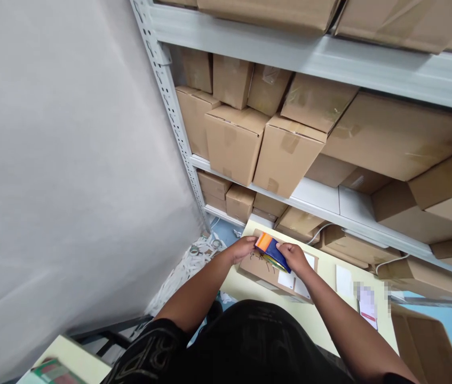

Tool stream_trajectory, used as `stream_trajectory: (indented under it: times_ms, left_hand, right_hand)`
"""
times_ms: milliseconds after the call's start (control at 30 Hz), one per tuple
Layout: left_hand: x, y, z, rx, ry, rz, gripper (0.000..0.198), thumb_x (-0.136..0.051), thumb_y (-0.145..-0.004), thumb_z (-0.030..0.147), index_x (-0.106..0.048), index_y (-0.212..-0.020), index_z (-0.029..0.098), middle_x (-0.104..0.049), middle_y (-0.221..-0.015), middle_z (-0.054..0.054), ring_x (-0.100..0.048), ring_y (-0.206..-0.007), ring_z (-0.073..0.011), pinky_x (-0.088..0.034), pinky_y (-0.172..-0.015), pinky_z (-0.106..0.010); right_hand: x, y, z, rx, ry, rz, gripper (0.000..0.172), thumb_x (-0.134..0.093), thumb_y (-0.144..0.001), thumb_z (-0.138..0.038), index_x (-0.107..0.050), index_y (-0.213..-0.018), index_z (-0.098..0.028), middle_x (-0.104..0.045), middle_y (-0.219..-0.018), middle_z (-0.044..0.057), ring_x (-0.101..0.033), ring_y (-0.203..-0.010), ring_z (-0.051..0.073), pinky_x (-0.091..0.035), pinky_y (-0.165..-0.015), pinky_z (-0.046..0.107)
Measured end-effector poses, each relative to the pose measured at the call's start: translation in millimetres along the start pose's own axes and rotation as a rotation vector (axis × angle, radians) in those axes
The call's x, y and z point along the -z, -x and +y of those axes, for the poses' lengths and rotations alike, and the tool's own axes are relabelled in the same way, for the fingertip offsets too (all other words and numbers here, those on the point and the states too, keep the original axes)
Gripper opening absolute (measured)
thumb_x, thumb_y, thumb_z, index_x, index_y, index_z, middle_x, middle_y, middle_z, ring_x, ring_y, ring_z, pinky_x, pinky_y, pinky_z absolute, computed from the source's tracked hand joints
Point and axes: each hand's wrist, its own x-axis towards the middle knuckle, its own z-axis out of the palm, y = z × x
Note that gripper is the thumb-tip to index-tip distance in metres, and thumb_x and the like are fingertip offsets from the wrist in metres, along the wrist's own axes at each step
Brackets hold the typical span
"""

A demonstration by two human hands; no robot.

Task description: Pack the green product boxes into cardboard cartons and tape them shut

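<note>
A flat dark-blue and orange packet with yellow showing along its lower edge is held between my two hands. My left hand is closed at its orange end. My right hand grips the blue end, thumb on top. What the packet contains cannot be made out. Right below it is a cardboard box with dark handwritten marks and white labels. This box lies on a pale yellow table.
A phone and a white paper lie on the table's right part. Metal shelving full of cardboard boxes rises behind it. Paper scraps cover the floor at left by the grey wall. An open carton stands at right.
</note>
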Motion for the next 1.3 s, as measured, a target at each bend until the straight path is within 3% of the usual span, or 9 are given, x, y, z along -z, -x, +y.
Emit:
stream_trajectory:
  times_ms: [133, 367, 500, 633, 800, 1000, 1100, 1300]
  left_hand:
    - [0.1, 1.8, 1.1, -0.066, 0.067, 0.011, 0.043, -0.089, -0.072, 0.047, -0.074, -0.092, 0.011, -0.077, -0.1, -0.014, -0.072, -0.1, -0.0245, -0.052, -0.1, -0.038]
    - [4.4, 0.6, -2.4, -0.044, 0.109, -0.029, 0.041, -0.093, -0.067, 0.037, -0.072, -0.091, 0.01, -0.077, -0.094, -0.013, -0.074, -0.096, -0.0244, -0.052, -0.101, -0.039]
    - [6.3, -4.6, -7.7, -0.055, 0.11, 0.082, 0.033, -0.085, -0.077, 0.037, -0.067, -0.09, 0.012, -0.076, -0.089, -0.01, -0.075, -0.087, -0.0217, -0.057, -0.092, -0.038]
    - [5.6, -4.6, -13.2, -0.027, 0.019, 0.167, 0.029, -0.073, -0.088, 0.042, -0.06, -0.091, 0.015, -0.074, -0.081, -0.007, -0.073, -0.071, -0.0189, -0.061, -0.074, -0.035]
    - [16.0, 6.9, -17.0, -0.099, -0.215, 0.342, 0.029, -0.062, -0.093, 0.047, -0.056, -0.088, 0.019, -0.063, -0.059, 0.001, -0.058, -0.048, -0.0112, -0.046, -0.05, -0.021]
    - [51.9, 14.4, -18.0, -0.101, -0.341, 0.653, 0.024, -0.051, -0.097, 0.04, -0.055, -0.087, 0.019, -0.06, -0.062, 0.001, -0.056, -0.051, -0.0115, -0.045, -0.051, -0.021]
    - [54.6, 4.8, -29.9, -0.058, -0.384, 0.697, 0.019, -0.054, -0.096, 0.036, -0.056, -0.086, 0.019, -0.062, -0.067, 0.0, -0.063, -0.058, -0.0141, -0.047, -0.056, -0.022]
    - [42.2, -14.8, -56.8, 0.032, -0.509, 0.705, 0.017, -0.058, -0.091, 0.032, -0.06, -0.079, 0.02, -0.063, -0.063, 0.0, -0.066, -0.062, -0.018, -0.051, -0.066, -0.027]
  right_hand:
    - [1.2, -2.0, -1.0, -0.01, 0.003, -0.001, 0.063, -0.048, -0.087, -0.079, -0.049, -0.057, -0.022, -0.045, -0.054, -0.003, -0.044, -0.056, 0.015, -0.036, -0.057, 0.026]
    - [3.4, -4.1, -7.5, -0.023, 0.021, -0.041, 0.06, -0.051, -0.087, -0.074, -0.05, -0.057, -0.022, -0.047, -0.053, -0.003, -0.047, -0.055, 0.014, -0.035, -0.057, 0.026]
    - [4.5, -6.4, -18.1, -0.062, 0.055, -0.076, 0.059, -0.051, -0.087, -0.073, -0.056, -0.059, -0.022, -0.055, -0.055, -0.002, -0.052, -0.056, 0.016, -0.037, -0.058, 0.027]
    - [7.8, -10.4, -32.9, -0.084, 0.158, -0.113, 0.06, -0.05, -0.088, -0.072, -0.063, -0.061, -0.021, -0.061, -0.056, 0.0, -0.057, -0.058, 0.017, -0.038, -0.059, 0.027]
    - [19.2, -14.4, -49.0, -0.082, 0.376, -0.178, 0.059, -0.05, -0.091, -0.071, -0.074, -0.071, -0.021, -0.069, -0.062, 0.005, -0.062, -0.062, 0.02, -0.037, -0.061, 0.028]
    - [39.0, -12.8, -49.2, -0.1, 0.605, -0.215, 0.063, -0.046, -0.092, -0.074, -0.079, -0.079, -0.021, -0.074, -0.075, 0.009, -0.065, -0.069, 0.022, -0.035, -0.061, 0.03]
    - [45.2, -11.7, -44.5, -0.109, 0.662, -0.186, 0.064, -0.047, -0.091, -0.075, -0.078, -0.077, -0.021, -0.075, -0.078, 0.011, -0.065, -0.071, 0.024, -0.034, -0.06, 0.03]
    - [44.7, -8.7, -37.4, -0.14, 0.623, -0.166, 0.064, -0.048, -0.09, -0.077, -0.076, -0.072, -0.022, -0.072, -0.069, 0.008, -0.063, -0.066, 0.022, -0.033, -0.058, 0.029]
